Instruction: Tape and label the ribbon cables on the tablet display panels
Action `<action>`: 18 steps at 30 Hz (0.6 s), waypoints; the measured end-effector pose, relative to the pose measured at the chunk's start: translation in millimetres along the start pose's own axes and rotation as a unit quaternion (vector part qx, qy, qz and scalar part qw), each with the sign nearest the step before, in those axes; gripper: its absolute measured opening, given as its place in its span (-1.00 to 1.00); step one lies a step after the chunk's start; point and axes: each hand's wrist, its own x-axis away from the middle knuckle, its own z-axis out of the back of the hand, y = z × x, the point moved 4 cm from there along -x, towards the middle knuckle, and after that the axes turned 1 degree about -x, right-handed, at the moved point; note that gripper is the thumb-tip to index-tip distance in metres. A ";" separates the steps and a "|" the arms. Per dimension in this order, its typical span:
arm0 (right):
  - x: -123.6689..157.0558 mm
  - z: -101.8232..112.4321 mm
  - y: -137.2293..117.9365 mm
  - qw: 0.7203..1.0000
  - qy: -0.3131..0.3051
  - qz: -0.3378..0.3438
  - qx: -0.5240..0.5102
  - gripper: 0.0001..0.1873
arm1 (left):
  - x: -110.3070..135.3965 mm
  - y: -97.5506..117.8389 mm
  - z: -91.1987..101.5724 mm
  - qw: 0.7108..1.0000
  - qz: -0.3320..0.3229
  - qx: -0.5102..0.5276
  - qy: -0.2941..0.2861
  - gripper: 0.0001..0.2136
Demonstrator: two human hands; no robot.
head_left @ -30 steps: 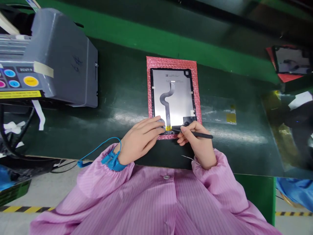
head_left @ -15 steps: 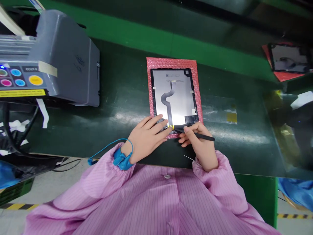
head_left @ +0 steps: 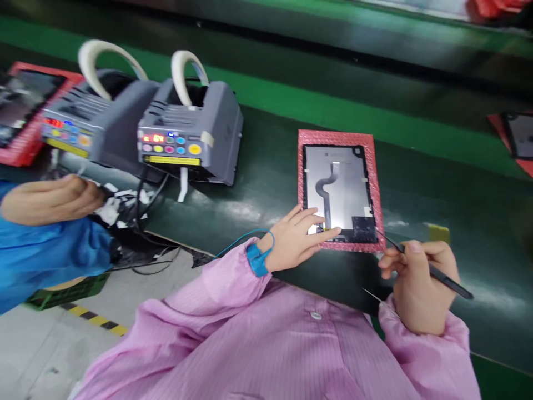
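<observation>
A tablet screen panel (head_left: 345,191) lies silver back up, with a black frame and a dark curved flex cable (head_left: 323,189). Under it is a pink bubble-wrap sheet (head_left: 335,136). My left hand (head_left: 293,236) rests with spread fingers on the panel's lower left edge, near the cable's lower end. It wears a blue wrist strap (head_left: 257,260). Black tweezers (head_left: 443,276) are pinched in my right hand (head_left: 428,289), right of the panel. Their thin tip points at the panel's lower right corner; whether it touches is unclear. A thin metal pin or wire (head_left: 372,294) shows by my right cuff.
Two grey tape dispensers (head_left: 220,133) stand at the left, a white tape strip (head_left: 183,185) hanging from one. A co-worker's hand (head_left: 54,199) is beside scraps and cables at far left. Other panels on red sheets lie at both far sides. A yellow-brown film piece (head_left: 438,233) lies right.
My right hand has moved the tweezers away from the cable's lower end, to the right. My left hand stays on the panel. The view has swung left, bringing in the co-worker and second dispenser.
</observation>
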 end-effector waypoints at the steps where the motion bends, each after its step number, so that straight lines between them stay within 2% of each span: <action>1: 0.8 -1.3 1.7 1.000 -0.009 0.009 0.000 -0.64 | 10.1 -9.3 9.1 0.993 0.033 0.103 0.050 -0.59; 2: 1.0 -2.1 3.4 1.000 -0.017 0.018 -0.002 -0.67 | 23.7 -21.3 20.6 0.971 0.071 0.199 0.110 -0.54; 3: 0.6 -2.6 5.0 0.999 -0.024 0.027 -0.005 -0.69 | 40.6 -36.4 34.1 0.928 0.124 0.297 0.188 -0.44; 5: -1.1 -3.5 7.5 0.998 -0.041 0.040 -0.011 -0.67 | 76.0 -62.1 61.3 0.868 0.190 0.355 0.290 -0.22; 6: -2.0 -4.3 8.2 0.998 -0.051 0.043 -0.009 -0.65 | 93.8 -75.4 73.6 0.813 0.235 0.401 0.350 -0.19; 7: -3.0 -5.5 8.3 0.997 -0.063 0.043 -0.004 -0.63 | 109.1 -86.0 84.3 0.765 0.271 0.421 0.404 -0.25; 9: -5.0 -9.4 6.6 0.995 -0.085 0.042 0.006 -0.63 | 125.9 -95.7 99.6 0.721 0.291 0.409 0.478 -0.47; 10: -6.4 -11.8 4.3 0.995 -0.093 0.043 0.007 -0.65 | 126.8 -95.0 102.5 0.715 0.284 0.399 0.500 -0.54; 12: -10.5 -17.7 -3.9 0.993 -0.105 0.057 -0.002 -0.68 | 115.5 -83.1 98.4 0.721 0.253 0.391 0.513 -0.59; 14: -17.1 -25.3 -15.7 0.990 -0.115 0.077 -0.015 -0.73 | 90.9 -61.1 82.4 0.742 0.234 0.408 0.478 -0.62; 16: -25.7 -37.6 -27.3 0.984 -0.157 0.078 -0.016 -0.78 | 58.2 -33.5 59.6 0.790 0.221 0.436 0.371 -0.66; 18: -33.7 -55.9 -34.2 0.968 -0.249 0.041 -0.003 -0.73 | 26.6 -5.3 36.3 0.844 0.180 0.454 0.223 -0.66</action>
